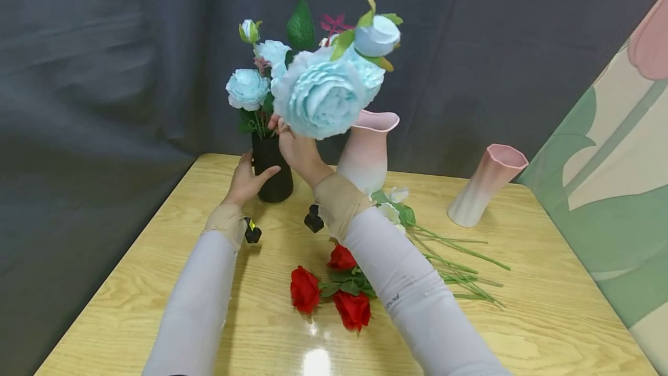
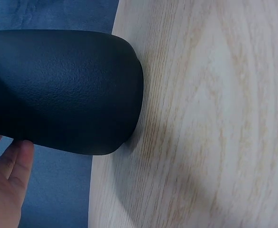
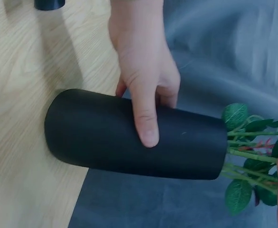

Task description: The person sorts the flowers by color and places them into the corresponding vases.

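A black vase stands upright near the table's far left, with light-blue flowers and green leaves rising from it. My left hand holds its side; in the right wrist view the thumb lies across the vase wall and the other fingers go behind it. Above the rim, my right hand pinches at the green flower stems; which stem exactly is hard to tell. Large light-blue blooms hang over that hand and hide part of the bouquet.
A pink-and-white vase stands behind my right forearm, and a slimmer pink-and-white vase at the right. Red roses lie on the wooden table, with white flowers and loose stems beside them. A dark curtain hangs behind.
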`<state>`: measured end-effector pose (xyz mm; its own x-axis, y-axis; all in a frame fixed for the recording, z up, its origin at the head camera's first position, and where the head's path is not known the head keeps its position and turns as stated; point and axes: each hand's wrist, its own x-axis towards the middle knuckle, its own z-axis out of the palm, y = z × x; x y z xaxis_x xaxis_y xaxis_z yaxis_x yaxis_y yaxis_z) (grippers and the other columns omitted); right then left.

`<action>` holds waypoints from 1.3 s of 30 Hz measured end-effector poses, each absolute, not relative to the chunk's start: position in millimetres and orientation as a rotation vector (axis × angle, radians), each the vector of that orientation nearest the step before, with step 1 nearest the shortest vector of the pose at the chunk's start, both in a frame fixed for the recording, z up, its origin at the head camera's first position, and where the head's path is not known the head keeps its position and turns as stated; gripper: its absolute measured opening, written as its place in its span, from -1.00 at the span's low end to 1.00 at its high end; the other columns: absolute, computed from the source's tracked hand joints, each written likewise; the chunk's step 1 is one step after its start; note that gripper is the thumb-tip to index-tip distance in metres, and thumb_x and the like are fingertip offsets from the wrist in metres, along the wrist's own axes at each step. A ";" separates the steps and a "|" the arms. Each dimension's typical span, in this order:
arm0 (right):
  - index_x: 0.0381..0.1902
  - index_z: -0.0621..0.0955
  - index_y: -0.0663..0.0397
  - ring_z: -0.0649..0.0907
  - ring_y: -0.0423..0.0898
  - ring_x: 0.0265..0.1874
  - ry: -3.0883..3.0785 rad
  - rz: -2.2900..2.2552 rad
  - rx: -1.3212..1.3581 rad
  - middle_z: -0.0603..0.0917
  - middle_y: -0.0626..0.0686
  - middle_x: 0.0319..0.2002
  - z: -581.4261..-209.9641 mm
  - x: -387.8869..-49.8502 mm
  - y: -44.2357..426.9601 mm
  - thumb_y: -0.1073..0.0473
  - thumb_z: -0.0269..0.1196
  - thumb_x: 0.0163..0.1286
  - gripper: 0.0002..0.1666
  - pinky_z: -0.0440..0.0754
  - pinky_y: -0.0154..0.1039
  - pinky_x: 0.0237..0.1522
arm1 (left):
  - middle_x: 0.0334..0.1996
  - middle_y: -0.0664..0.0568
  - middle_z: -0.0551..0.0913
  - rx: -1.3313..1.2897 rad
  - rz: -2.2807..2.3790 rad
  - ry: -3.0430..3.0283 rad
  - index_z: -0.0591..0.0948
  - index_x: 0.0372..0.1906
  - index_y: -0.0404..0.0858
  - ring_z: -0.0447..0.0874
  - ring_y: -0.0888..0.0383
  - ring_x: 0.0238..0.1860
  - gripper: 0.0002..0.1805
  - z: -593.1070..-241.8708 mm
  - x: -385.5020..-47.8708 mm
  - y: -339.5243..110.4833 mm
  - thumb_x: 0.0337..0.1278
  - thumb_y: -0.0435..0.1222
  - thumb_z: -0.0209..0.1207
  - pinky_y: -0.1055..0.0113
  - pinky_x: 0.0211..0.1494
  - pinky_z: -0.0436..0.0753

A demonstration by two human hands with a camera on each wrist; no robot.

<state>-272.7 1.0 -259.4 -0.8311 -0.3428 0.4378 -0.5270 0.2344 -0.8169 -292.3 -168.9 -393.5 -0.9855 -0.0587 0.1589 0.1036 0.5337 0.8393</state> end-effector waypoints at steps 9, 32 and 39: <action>-0.24 0.57 0.27 0.59 0.09 -0.18 -2.387 1.426 0.811 0.62 0.24 -0.19 -263.1 -283.0 5.5 0.13 -0.25 0.68 -0.49 0.53 -0.15 -0.04 | 0.50 -0.31 0.14 -0.053 -1.446 -2.593 -0.03 0.57 -0.34 0.21 -0.24 0.48 0.06 -397.6 -297.7 -162.9 0.25 0.13 0.23 -0.10 0.50 0.29; 0.19 0.47 0.23 0.58 0.04 -0.38 -2.725 1.006 0.779 0.60 0.23 -0.16 -272.0 -302.1 7.5 0.14 -0.07 0.63 -0.64 0.47 -0.22 -0.30 | 0.59 -0.23 -0.07 -0.073 -1.506 -2.599 -0.15 0.60 -0.27 0.03 -0.21 0.56 0.06 -393.7 -284.6 -153.8 0.31 0.11 0.18 -0.13 0.55 0.18; 0.46 0.35 -0.04 0.16 0.06 0.50 -2.917 0.790 0.772 0.28 0.02 0.49 -274.6 -296.4 -15.5 0.15 -0.19 0.63 -0.49 0.05 0.00 0.51 | 0.59 -0.23 -0.07 -0.067 -1.484 -2.576 -0.17 0.60 -0.28 -0.02 -0.21 0.57 0.07 -394.1 -278.9 -165.5 0.31 0.10 0.19 -0.15 0.56 0.15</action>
